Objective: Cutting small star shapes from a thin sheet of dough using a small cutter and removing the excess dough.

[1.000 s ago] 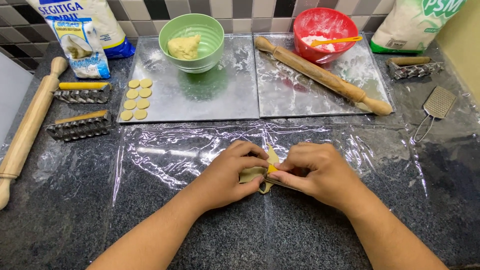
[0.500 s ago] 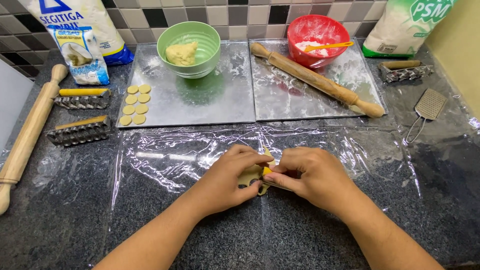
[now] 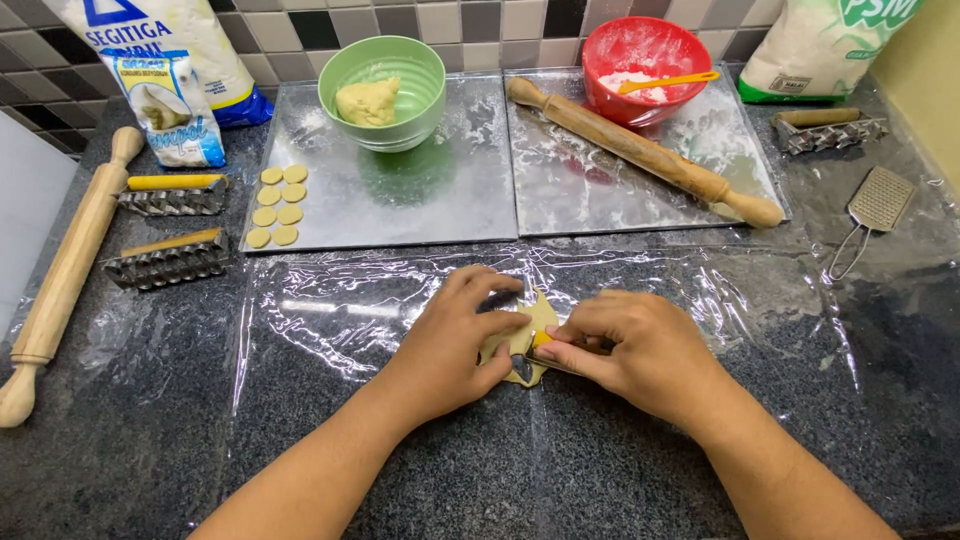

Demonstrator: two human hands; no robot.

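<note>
A small flattened piece of dough (image 3: 533,318) lies on the plastic sheet (image 3: 330,310) spread over the dark bench (image 3: 120,440), near the middle of the front half. The left hand (image 3: 455,340) rests flat across it, fingers spread and loosely curled, seemingly to pin it down. The right hand (image 3: 640,350) is closed in a pinch on a small metal tool with a yellow handle (image 3: 540,345), whose tip meets the dough; its exact form is hidden by the fingers.

Behind the sheet's far edge sit 2 metal trays. The left tray (image 3: 440,200) carries a green bowl (image 3: 382,90) with a dough lump and 6 small dough discs (image 3: 277,205) at its left edge. The right tray (image 3: 620,190) holds a rolling pin (image 3: 640,150) lying diagonally and a red bowl (image 3: 645,55) of flour.

Along the bench's left edge lie a second rolling pin (image 3: 62,275) and 2 ridged cutters (image 3: 170,230); a small grater (image 3: 870,215) sits by the right edge. Open room remains on the sheet either side of the hands and toward the front edge.
</note>
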